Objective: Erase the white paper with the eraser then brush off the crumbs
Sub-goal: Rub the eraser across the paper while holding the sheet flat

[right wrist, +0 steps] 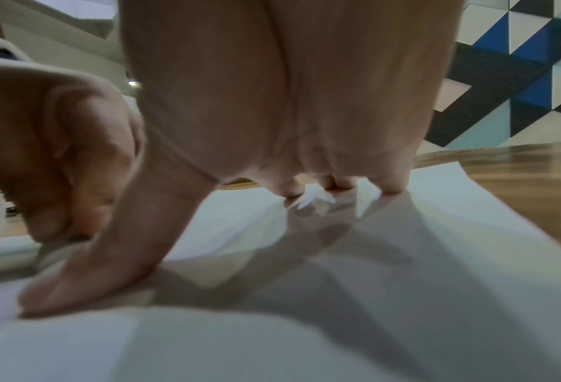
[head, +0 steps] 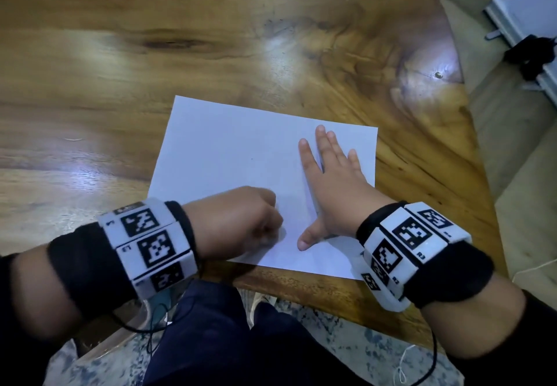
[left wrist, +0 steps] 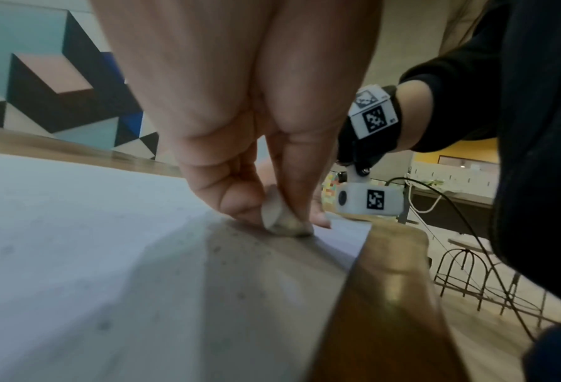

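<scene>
Pinching eraser (left wrist: pixel 284 218) on unmarked white paper (head: pixel 229 150)

The table (head: pixel 211 54) was glossy, varnished wood (strong grain). The white paper (head: pixel 235 150) looked matt and smooth. The eraser (left wrist: pixel 284 219) seemed rubbery, dull.

A glossy brown wooden table with dark grain swirls (head: pixel 211 63) fills most of the head view, its rounded near edge (left wrist: pixel 390 297) showing close up in the left wrist view. Beyond it stands a wall of geometric panels in black, blue, pale teal, pink and white (left wrist: pixel 60 85), also visible in the right wrist view (right wrist: pixel 517 77). A black wire-framed stool (left wrist: pixel 468 279) stands on the pale wooden floor beside the table, and a mottled blue-grey rug (head: pixel 346 352) lies under the table's near edge.
</scene>
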